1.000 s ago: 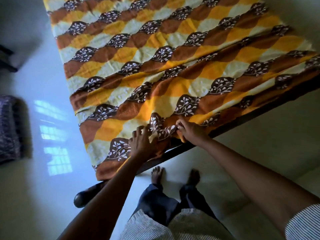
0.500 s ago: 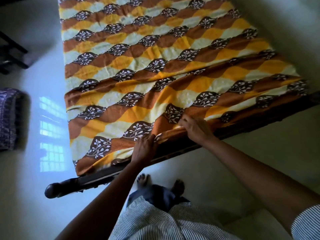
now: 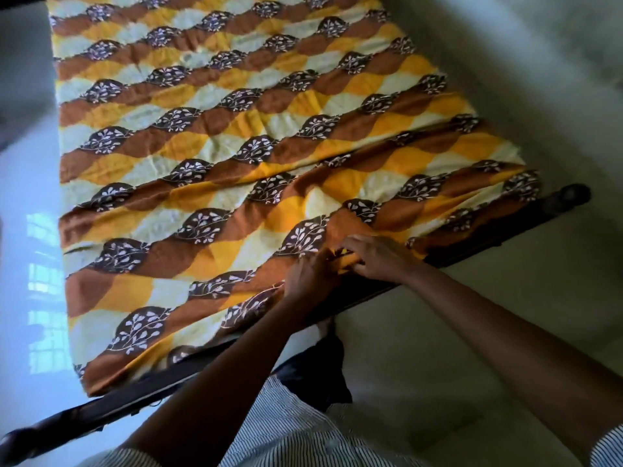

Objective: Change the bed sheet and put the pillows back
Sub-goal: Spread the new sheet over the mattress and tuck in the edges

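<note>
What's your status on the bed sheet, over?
Left hand and right hand both gripping bed sheet edge at near bed frame. Sheet spread, folds near hands. No pillows in view.

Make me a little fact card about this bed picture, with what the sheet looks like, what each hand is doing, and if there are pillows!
Sheet: bed sheet, yellow, orange and brown with leaf patches, spread over the bed, wrinkled near the hands
Left hand: grips the sheet's near edge
Right hand: pinches the same edge, beside the left hand
Bed frame: dark, showing below the edge
Pillows: none in view
</note>
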